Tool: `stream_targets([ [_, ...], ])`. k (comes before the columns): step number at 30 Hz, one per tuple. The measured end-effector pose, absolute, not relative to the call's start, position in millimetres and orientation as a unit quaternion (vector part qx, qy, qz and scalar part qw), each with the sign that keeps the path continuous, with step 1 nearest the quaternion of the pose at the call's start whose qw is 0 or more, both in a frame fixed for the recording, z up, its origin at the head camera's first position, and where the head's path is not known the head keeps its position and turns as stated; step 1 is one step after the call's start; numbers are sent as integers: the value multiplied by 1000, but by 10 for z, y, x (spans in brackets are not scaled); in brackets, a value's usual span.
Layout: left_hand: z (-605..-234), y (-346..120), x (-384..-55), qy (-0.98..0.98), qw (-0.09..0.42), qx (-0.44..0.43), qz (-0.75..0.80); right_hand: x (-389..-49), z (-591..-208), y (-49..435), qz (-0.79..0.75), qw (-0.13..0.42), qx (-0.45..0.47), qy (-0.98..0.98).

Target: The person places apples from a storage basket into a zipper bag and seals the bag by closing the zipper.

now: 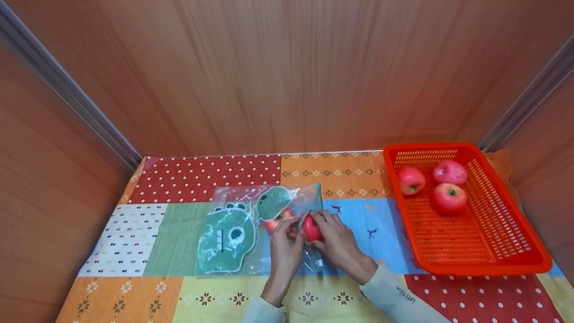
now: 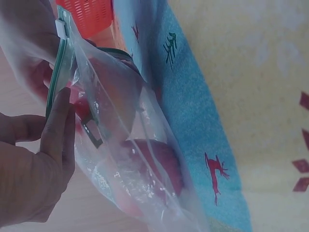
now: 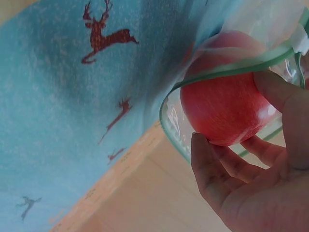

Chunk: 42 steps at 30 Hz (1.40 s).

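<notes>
A clear zip bag (image 1: 226, 242) with a green dinosaur print lies flat, its green-edged mouth on the right. My right hand (image 1: 338, 240) grips a red apple (image 3: 224, 106) with thumb and fingertips, and the apple sits partly inside the mouth. My left hand (image 1: 286, 249) pinches the bag's green zip edge (image 2: 57, 72) between thumb and fingers, as the left wrist view shows. Another apple (image 1: 282, 216) rests within the bag, seen through the plastic. A white slider (image 2: 61, 29) sits on the zip edge.
An orange plastic basket (image 1: 484, 268) stands to the right, holding three apples (image 1: 450, 198). Beneath everything is a patchwork-patterned cloth (image 1: 134, 242). Wooden panels (image 1: 287, 76) rise behind and on both sides.
</notes>
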<state>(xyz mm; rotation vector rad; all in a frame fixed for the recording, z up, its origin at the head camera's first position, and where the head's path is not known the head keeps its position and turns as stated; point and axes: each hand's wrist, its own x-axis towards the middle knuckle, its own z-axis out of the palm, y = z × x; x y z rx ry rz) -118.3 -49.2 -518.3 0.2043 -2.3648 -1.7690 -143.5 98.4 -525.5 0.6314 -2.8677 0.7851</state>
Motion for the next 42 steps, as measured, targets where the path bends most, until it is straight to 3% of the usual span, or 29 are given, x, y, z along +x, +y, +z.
stream_targets([
  [28, -5155, -482, -1186, -794, 79, 69, -599, -1490, -5373, 932, 254, 47, 246, -934],
  [35, -5165, -498, -1172, -787, 83, 66, -608, -1488, -5415, 1000, 290, 73, 286, -911],
  [42, -5175, -521, -1180, -790, 74, 71, -604, -1443, -5350, 1076, 286, 48, 250, -924],
])
